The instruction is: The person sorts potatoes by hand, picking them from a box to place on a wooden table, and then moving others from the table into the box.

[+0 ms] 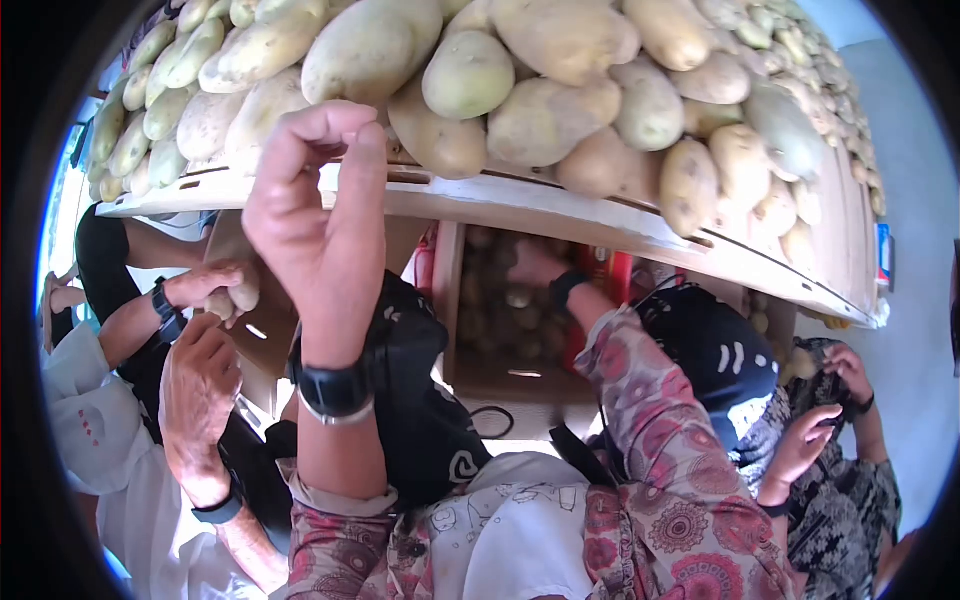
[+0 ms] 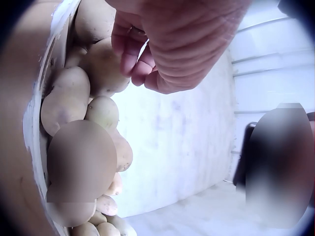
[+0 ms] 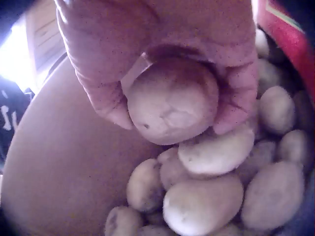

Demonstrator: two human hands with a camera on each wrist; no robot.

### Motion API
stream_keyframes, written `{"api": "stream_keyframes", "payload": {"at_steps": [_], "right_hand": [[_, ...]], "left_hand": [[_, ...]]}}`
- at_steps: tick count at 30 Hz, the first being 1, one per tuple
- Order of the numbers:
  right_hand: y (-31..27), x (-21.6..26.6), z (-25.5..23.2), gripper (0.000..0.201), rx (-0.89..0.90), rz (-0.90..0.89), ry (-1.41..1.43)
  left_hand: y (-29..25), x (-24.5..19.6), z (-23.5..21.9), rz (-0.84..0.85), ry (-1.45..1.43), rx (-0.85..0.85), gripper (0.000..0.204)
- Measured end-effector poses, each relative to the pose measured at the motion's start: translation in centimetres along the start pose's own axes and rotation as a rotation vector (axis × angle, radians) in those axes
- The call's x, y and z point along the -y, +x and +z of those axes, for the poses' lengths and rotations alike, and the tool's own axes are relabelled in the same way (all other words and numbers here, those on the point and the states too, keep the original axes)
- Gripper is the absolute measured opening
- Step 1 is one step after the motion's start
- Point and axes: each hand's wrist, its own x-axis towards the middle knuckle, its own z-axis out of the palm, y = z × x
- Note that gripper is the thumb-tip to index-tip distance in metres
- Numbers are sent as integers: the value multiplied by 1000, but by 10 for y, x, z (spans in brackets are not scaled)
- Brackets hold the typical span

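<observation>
Right wrist view, and what a grip: the right hand has 1 potato pinched between thumb and fingers, its rounded end poking out beyond the fingertips! Just below those fingers lie loose potatoes; whether the held one touches them, I can't tell. A cardboard wall curves down to the left of the fingers, a red panel up to their right.

Over to the head view: the left hand is up high, fingers loosely curled towards the thumb, nothing visible between them. Right behind those fingers, a big potato heap sits on the surface. And well left of them, below, another person's hand grips pale potatoes!
</observation>
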Motion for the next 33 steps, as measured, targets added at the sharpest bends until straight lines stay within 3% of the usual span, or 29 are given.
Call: {"api": "stream_keyframes", "payload": {"at_steps": [3,5,8,9,11,12,14,15,17,18,20,21,24,25,26,28,29,32,33], "right_hand": [[-39,17,40,38,-190,-59,-6],[-53,4,97,32,-216,-355,134],[-66,1,153,37,-275,-400,148],[-74,7,136,37,-277,-403,139],[-110,38,73,37,-62,-418,-46],[-124,46,59,37,-73,-413,-50],[-146,58,23,35,-168,-157,724],[-157,58,4,35,-179,-157,710],[-183,56,-26,40,175,-248,1317],[-198,61,-38,40,161,-250,1300],[-228,70,-58,45,279,-386,1771],[-234,73,-63,48,112,-256,1753],[-235,66,-63,50,-111,-329,1756],[-232,58,-57,48,-6,-311,1806],[-231,57,-51,48,-17,-305,1801],[-223,65,-35,45,163,-424,2045],[-225,78,-32,44,73,-347,2062],[-224,80,-24,49,80,-384,2036],[-228,78,-26,51,-7,-382,1912]], "left_hand": [[3,11,2,16,-94,-4,4],[1,15,1,10,-128,2,4],[7,19,2,4,-165,-19,3],[6,22,0,-57,-229,-6,4],[2,31,-4,-175,-383,-17,6],[0,38,-7,-166,-391,-13,6],[3,44,-12,-426,-591,-148,7],[4,37,-13,-536,-654,-252,2],[4,34,-20,-559,-694,-217,2],[7,33,-23,-573,-726,-182,3],[6,30,-23,-534,-736,-172,3],[5,29,-22,-527,-719,-143,3],[5,26,-20,-492,-735,-23,5],[7,22,-18,-465,-729,-12,4],[4,18,-16,-450,-726,-1,4],[-1,16,-13,-446,-694,34,3],[3,15,-14,-424,-650,66,3],[0,9,-9,-376,-572,133,4],[0,12,-9,-362,-572,189,6]]}}
